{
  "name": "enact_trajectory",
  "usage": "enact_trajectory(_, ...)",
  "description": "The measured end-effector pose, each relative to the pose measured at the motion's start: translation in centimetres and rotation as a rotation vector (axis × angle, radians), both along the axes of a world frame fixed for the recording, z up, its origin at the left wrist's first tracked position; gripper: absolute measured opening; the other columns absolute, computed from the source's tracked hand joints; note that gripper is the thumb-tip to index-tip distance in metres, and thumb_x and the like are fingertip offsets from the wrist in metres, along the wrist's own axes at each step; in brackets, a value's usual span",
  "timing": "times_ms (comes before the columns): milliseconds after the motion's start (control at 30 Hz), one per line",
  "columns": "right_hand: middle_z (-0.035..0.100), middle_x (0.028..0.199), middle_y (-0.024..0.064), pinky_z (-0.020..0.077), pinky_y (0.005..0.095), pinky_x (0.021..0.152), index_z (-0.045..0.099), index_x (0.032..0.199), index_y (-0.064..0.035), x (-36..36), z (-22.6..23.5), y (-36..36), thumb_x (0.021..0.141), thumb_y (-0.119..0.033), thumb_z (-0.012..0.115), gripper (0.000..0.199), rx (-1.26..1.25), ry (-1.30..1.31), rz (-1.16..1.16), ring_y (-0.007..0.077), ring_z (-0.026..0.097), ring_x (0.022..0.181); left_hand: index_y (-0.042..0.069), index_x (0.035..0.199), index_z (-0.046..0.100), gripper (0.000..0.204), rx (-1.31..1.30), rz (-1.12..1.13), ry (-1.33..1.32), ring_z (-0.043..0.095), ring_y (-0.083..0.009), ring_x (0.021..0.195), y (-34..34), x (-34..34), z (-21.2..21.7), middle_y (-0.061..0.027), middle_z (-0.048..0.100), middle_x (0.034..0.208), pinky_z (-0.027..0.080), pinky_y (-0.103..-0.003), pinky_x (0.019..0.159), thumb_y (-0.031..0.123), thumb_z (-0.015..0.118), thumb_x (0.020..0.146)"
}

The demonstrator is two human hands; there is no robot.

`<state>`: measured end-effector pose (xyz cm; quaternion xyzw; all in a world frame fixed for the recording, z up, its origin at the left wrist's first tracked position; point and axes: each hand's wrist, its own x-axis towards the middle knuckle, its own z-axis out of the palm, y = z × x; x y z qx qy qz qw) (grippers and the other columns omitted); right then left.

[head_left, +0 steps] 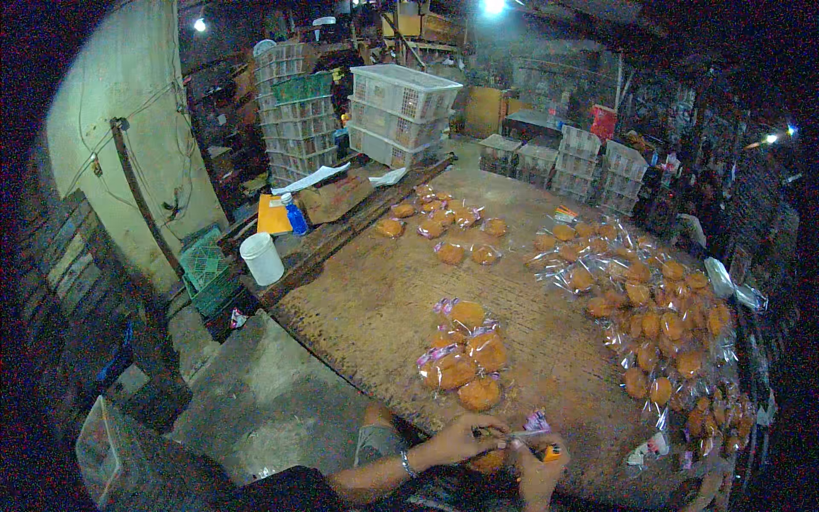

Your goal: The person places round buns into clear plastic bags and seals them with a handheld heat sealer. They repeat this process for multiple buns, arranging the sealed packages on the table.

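Two grips, lower centre: your left hand (465, 439) pinches crinkled plastic wrapper (536, 422), your right hand (537, 471) curls round an orange-black object (552, 453).

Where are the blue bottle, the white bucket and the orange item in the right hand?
Blue bottle (296, 219), head view: middle of its body.
White bucket (262, 261), head view: outer side wall.
Orange item (553, 452) in the right hand (533, 474), head view: its exposed end.
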<state>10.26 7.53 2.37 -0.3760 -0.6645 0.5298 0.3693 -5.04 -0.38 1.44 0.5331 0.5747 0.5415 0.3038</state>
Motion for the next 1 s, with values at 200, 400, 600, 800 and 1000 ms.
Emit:
enact_trajectory(200,0.059,0.087,0.0088,0.0439,0.0360,0.080,0.058,0.086,-0.0051,-1.0,0.2,-0.5,0.077,-0.010,0.062,0.011,-0.413,0.265,-0.092,0.0212,0.055,0.086,0.004,0.103,0.060,0.028,-0.148,0.048,-0.137,0.056,-0.0133,0.083,0.5,1.9,-0.8,-0.0058,0.062,0.090,0.045,-0.029,0.076,0.020,0.063,0.081)
enact_trajectory(400,0.056,0.079,0.0012,0.0367,0.0188,0.042,0.058,0.093,-0.0048,-0.8,-1.3,0.0,0.084,-0.016,0.058,0.015,0.050,0.238,0.027,0.0046,0.044,0.050,0.004,0.101,0.060,0.021,0.005,0.014,-0.178,0.056,-0.0139,0.083,1.0,0.8,0.3,-0.0056,0.062,0.089,0.045,-0.029,0.078,0.016,0.059,0.084)
enact_trajectory(600,0.057,0.080,0.0041,0.0418,0.0213,0.055,0.058,0.094,-0.0034,-1.3,-2.3,0.6,0.083,-0.015,0.059,0.015,-0.168,0.235,-0.086,0.0084,0.049,0.060,0.002,0.092,0.062,0.018,-0.050,0.073,-0.009,0.057,-0.0156,0.082,1.6,1.1,-0.5,-0.0067,0.064,0.087,0.045,-0.029,0.076,0.017,0.060,0.083)
enact_trajectory(800,0.061,0.089,0.0120,0.0425,0.0361,0.078,0.061,0.088,0.0009,-1.5,-3.3,0.5,0.081,-0.013,0.059,0.016,0.374,-0.155,0.043,0.0260,0.056,0.087,0.002,0.095,0.063,0.021,-0.127,0.283,0.161,0.060,-0.0169,0.079,1.6,0.3,-1.7,-0.0091,0.065,0.086,0.046,-0.030,0.074,0.016,0.063,0.079)
enact_trajectory(1000,0.063,0.078,0.0131,0.0456,0.0313,0.067,0.062,0.092,-0.0012,-0.4,-7.0,0.4,0.080,-0.020,0.062,0.022,0.190,-0.073,0.064,0.0225,0.060,0.073,0.002,0.095,0.061,0.020,-0.197,0.206,-0.086,0.056,-0.0146,0.074,0.8,2.7,-3.1,-0.0038,0.062,0.082,0.044,-0.028,0.071,0.014,0.062,0.080)
